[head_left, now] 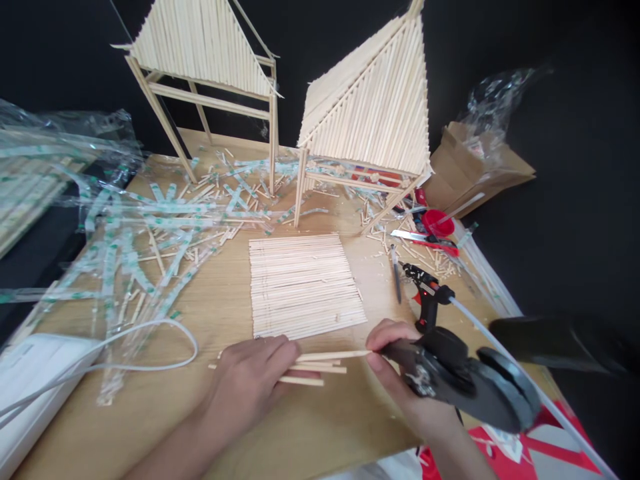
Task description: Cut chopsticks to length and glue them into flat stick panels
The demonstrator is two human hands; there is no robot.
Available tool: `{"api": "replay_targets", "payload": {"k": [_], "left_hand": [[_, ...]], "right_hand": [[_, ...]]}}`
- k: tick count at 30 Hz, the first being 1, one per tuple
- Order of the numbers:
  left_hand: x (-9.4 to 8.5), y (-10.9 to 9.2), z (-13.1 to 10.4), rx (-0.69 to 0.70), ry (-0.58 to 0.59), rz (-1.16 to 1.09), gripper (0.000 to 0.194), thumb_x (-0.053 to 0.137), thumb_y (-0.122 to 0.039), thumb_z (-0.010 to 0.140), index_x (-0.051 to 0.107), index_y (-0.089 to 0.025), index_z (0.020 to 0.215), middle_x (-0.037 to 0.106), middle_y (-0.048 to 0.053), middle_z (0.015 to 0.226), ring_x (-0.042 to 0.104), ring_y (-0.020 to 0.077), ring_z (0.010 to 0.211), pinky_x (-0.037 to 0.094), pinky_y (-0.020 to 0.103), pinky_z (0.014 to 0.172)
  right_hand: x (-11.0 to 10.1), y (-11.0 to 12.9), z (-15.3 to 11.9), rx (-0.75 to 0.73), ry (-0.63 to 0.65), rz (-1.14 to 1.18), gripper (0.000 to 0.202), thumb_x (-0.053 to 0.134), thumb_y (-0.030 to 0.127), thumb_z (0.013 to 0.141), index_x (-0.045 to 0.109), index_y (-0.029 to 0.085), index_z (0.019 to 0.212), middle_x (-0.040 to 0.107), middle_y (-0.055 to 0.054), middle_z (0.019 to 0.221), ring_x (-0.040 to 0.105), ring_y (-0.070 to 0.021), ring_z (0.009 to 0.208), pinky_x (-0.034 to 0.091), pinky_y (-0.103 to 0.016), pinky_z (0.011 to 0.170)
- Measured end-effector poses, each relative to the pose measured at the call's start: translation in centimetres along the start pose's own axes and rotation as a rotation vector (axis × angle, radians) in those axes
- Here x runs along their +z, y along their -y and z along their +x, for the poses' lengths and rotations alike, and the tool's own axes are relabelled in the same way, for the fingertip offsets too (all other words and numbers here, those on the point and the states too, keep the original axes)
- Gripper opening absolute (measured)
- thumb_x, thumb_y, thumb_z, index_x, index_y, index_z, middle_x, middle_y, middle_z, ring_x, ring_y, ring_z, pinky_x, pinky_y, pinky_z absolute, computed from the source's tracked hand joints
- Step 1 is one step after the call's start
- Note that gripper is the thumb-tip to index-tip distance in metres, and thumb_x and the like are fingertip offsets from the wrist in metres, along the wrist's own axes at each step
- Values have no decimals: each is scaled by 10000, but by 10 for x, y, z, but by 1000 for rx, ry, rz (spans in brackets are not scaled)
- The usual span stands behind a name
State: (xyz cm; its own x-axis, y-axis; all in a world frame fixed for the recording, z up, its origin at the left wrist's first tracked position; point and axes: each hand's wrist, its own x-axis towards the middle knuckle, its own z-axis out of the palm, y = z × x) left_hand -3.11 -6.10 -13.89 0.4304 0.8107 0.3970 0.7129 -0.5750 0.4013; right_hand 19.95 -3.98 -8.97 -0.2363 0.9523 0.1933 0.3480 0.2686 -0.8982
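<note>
My left hand (255, 380) is closed round several thin wooden sticks (320, 367), which stick out to the right. My right hand (405, 373) pinches the far end of one of these sticks between thumb and fingertips. A dark cutting tool with large black handles (480, 390), perhaps shears, also lies in that hand; its blades are partly hidden. Just beyond both hands, a flat panel of sticks laid side by side (305, 283) rests on the wooden table (220, 427). A few short offcuts lie on the panel.
Two stick-built frames with slatted roofs (200, 50) (370, 100) stand at the back. Clear tape strips (130, 253) and stick scraps litter the left. To the right are a glue gun (427, 293), a pen (396, 273), a utility knife (425, 240) and a cardboard box (475, 167).
</note>
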Motion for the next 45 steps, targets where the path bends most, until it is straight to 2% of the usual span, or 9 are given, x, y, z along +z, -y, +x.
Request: {"api": "replay_targets", "payload": {"k": [7,11,14,16,20,27,34,40,45], "left_hand": [[4,1,-3,-27,-57,-9,193,406,-205,943,488,-200,768,516,-34,613,475,116,516,309,229,506],[3,-1,-3,-85,-108,-205,161,421,-134,912,514,-197,796,525,-33,621,478,105,516,320,215,500],[0,-3,-6,-290,-145,-506,225,409,-250,947,486,-203,741,486,-37,600,463,100,524,331,206,498],[0,-5,-7,-455,-269,-747,337,376,-405,958,430,-206,691,376,-48,559,382,98,490,305,209,468],[9,-5,-7,-563,-366,-1096,449,338,-580,917,361,-213,660,285,-62,547,274,87,463,253,214,437],[15,-10,-5,-486,-377,-1034,482,376,-608,892,387,-197,640,316,-46,566,293,96,510,253,239,492],[9,-12,-5,-477,-305,-947,464,390,-601,887,450,-188,683,383,-22,624,361,117,580,312,245,551],[15,-11,-7,-494,-263,-1022,389,451,-508,901,444,-188,681,380,-38,592,344,102,546,285,229,518],[20,-11,-10,-544,-269,-1075,278,463,-434,920,530,-179,833,453,-28,673,389,100,581,333,218,560]], "right_hand": [[12,-13,-13,109,59,169,109,641,247,820,579,232,908,585,-8,804,575,-153,739,479,-263,651],[18,-14,-15,137,62,357,144,642,276,822,579,235,945,577,-4,810,573,-144,723,496,-257,653],[20,-7,-9,76,54,351,144,621,246,834,575,237,970,583,-14,804,588,-157,737,513,-261,656],[21,-3,-4,24,72,303,104,590,213,848,574,233,949,587,-17,784,597,-159,719,522,-256,639],[29,4,12,-24,79,282,108,588,185,846,573,250,932,626,-18,816,618,-157,732,532,-234,623],[55,30,39,-126,89,328,171,635,168,823,520,253,917,655,-32,976,626,-152,811,503,-262,690],[70,56,45,-180,86,414,222,639,116,800,509,260,909,626,-9,924,616,-162,891,493,-289,754],[78,57,44,-127,37,422,178,613,108,820,520,251,869,623,3,862,631,-142,828,522,-262,732],[82,53,40,-80,58,419,172,625,110,813,546,254,863,653,17,840,652,-132,792,550,-239,710]]}}
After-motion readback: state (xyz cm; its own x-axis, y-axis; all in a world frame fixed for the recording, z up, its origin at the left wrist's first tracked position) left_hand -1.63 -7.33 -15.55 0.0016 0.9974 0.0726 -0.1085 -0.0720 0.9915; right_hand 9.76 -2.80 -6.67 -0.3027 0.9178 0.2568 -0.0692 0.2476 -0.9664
